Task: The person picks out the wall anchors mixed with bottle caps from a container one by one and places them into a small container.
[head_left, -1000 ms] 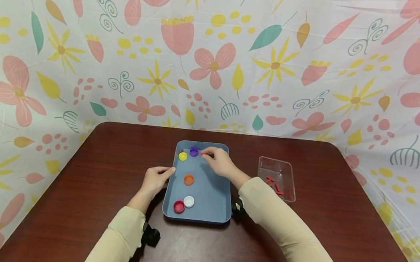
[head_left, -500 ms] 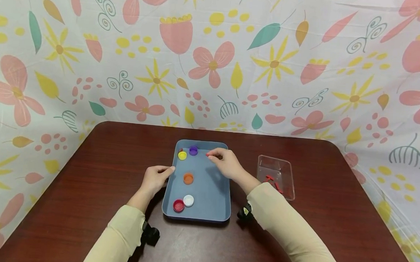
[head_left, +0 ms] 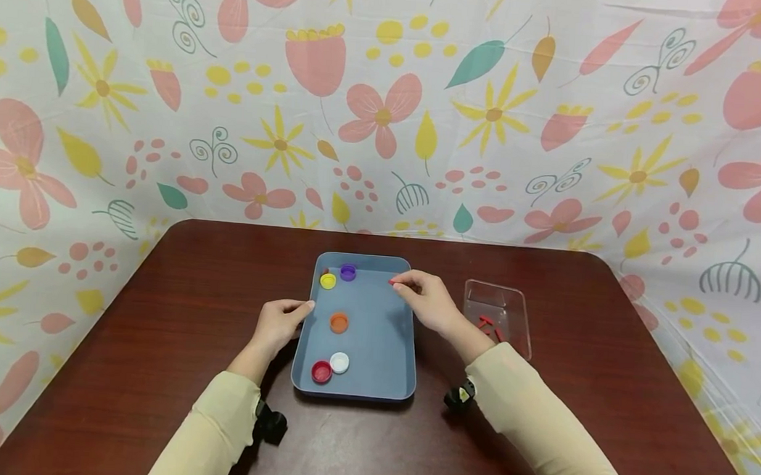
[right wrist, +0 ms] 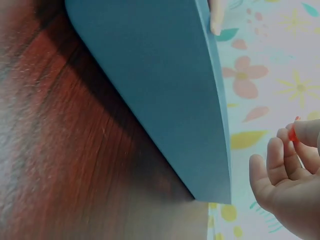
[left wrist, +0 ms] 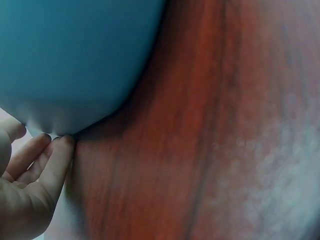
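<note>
My left hand (head_left: 278, 324) holds the left edge of a blue-grey tray (head_left: 378, 390), its thumb at the rim. In the left wrist view its fingertips touch the tray's outer wall. Over the tray's far right corner, my right hand (head_left: 429, 298) pinches a small red piece (right wrist: 292, 134) between thumb and finger; its exact kind is too small to tell. Round caps lie apart in the tray: purple (head_left: 348, 272), yellow (head_left: 328, 281), orange (head_left: 339, 323), white (head_left: 339, 363) and dark red (head_left: 321, 372). The white and dark red caps sit side by side. A tiny reddish piece (head_left: 324, 271) lies behind the yellow cap.
Right of the tray stands a clear plastic box (head_left: 511, 295) with several small red pieces (head_left: 486, 321) in it. All of this rests on a dark brown table (head_left: 221, 271). Behind the table hangs a flower-patterned cloth (head_left: 383, 187).
My right hand has moved right, away from the purple cap to the tray's right side, still pinching the red piece. The left hand has stayed on the tray's edge.
</note>
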`<state>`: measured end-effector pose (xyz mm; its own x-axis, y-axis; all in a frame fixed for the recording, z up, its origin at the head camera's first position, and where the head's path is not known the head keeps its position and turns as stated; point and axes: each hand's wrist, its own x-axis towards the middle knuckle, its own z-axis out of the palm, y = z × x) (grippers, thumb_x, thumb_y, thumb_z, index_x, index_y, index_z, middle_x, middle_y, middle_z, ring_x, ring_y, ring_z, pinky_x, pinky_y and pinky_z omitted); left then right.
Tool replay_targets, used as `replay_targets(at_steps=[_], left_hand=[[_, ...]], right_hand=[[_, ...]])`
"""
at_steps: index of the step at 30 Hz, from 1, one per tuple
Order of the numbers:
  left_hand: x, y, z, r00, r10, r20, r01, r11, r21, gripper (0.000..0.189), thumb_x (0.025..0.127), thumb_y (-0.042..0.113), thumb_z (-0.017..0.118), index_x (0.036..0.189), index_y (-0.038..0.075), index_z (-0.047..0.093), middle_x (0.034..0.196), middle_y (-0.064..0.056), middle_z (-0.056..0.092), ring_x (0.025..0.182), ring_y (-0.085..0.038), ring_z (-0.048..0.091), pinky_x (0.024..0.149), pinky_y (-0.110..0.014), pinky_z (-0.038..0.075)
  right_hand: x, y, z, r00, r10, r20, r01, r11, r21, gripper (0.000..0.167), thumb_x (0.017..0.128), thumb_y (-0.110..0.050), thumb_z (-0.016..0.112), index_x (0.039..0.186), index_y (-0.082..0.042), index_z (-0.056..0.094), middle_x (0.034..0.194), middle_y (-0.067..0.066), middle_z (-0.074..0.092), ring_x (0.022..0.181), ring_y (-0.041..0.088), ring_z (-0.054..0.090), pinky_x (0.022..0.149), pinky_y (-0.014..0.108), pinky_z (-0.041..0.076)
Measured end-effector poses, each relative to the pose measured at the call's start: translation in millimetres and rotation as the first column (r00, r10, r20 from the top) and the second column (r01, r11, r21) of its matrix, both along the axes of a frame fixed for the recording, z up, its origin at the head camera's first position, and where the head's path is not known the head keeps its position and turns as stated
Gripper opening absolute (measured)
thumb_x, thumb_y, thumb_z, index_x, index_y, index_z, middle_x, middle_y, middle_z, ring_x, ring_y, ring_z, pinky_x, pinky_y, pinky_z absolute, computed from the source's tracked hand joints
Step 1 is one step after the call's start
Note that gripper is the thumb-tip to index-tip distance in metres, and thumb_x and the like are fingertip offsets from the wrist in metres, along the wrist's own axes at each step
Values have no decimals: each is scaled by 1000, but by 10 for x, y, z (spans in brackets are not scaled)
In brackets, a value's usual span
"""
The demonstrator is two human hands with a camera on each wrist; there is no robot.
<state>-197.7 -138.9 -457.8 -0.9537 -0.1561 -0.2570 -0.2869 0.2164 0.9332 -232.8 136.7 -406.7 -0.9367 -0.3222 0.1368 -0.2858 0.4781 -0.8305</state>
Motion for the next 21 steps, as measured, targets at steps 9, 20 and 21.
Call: replay_targets(at_steps=[9, 20, 21], left_hand=[[-6, -3, 1, 1000, -9, -9, 9, 1000, 14, 40, 91, 27, 63, 117, -3, 64, 122, -22, 60, 104, -28, 62, 85, -40, 57], [-18, -11, -25, 1000, -5, -21, 5, 1000, 25, 40, 91, 27, 64, 117, -4, 64, 121, -23, 60, 97, -25, 65, 83, -39, 58], [-17, -11, -25, 1000, -4, -21, 4, 1000, 23, 40, 91, 27, 64, 117, -4, 64, 121, -23, 60, 97, -25, 65, 83, -39, 58]], right_hand=[[155, 232, 63, 994, -60, 90, 65, 997, -52, 26, 96, -20, 55, 114, -3, 64, 108, 21, 64, 89, 30, 59, 76, 34, 54], [298, 600, 75, 991, -135, 23, 135, 990, -35, 25, 96, -22, 56, 111, -4, 65, 100, 19, 65, 83, 14, 63, 77, 30, 57], [335, 617, 117, 990, -140, 15, 140, 990, -25, 25, 96, -21, 56, 111, -2, 64, 99, 20, 65, 81, 9, 62, 77, 31, 57]])
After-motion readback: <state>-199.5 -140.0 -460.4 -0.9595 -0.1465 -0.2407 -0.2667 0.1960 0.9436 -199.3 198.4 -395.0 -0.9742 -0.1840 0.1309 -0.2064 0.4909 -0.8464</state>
